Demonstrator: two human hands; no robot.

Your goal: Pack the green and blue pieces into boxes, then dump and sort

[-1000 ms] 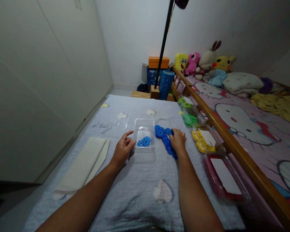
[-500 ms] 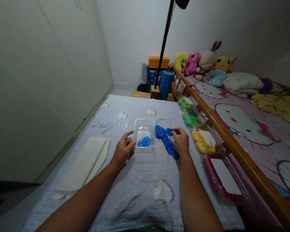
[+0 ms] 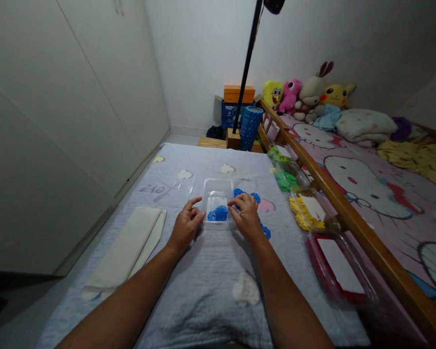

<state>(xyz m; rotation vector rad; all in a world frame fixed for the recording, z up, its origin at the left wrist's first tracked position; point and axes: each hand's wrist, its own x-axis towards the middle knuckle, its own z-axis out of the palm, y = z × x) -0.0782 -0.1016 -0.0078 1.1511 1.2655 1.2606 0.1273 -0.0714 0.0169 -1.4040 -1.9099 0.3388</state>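
Note:
A clear plastic tray (image 3: pixel 217 186) lies on the pale blue blanket (image 3: pixel 210 271) with a few blue snowflake-shaped pieces (image 3: pixel 218 214) in its near end. My left hand (image 3: pixel 186 224) rests against the tray's left side, thumb and forefinger loosely curled, nothing in it. My right hand (image 3: pixel 244 215) hovers at the tray's right edge over the loose blue pieces (image 3: pixel 255 197) on the blanket, fingers bent downward. Whether those fingers hold a piece is hidden.
Clear boxes line the wooden bed rail (image 3: pixel 334 198) on the right: green pieces (image 3: pixel 284 180), yellow pieces (image 3: pixel 304 213), and a red one (image 3: pixel 334 271). A folded cream cloth (image 3: pixel 131 242) lies at left, beside white wardrobe doors (image 3: pixel 58 106). A black pole (image 3: pixel 247 63) stands behind.
My right hand has moved left from the loose blue pile to the tray's right edge. The pile looks smaller and more pieces sit in the tray. My left hand stayed put.

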